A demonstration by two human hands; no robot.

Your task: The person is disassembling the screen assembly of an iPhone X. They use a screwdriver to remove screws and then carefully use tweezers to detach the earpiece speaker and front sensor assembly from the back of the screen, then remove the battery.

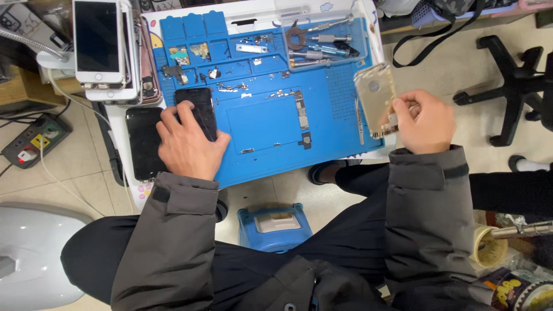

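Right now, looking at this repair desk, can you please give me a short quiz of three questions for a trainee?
1. True or false: the right hand holds a gold phone shell above the edge of the blue mat.
2. What does the left hand rest on? A) a screwdriver B) a black phone screen C) a power strip
3. Fill in: the screwdrivers lie in a clear ____ at the mat's far right corner.

Key: 1 true; 2 B; 3 tray.
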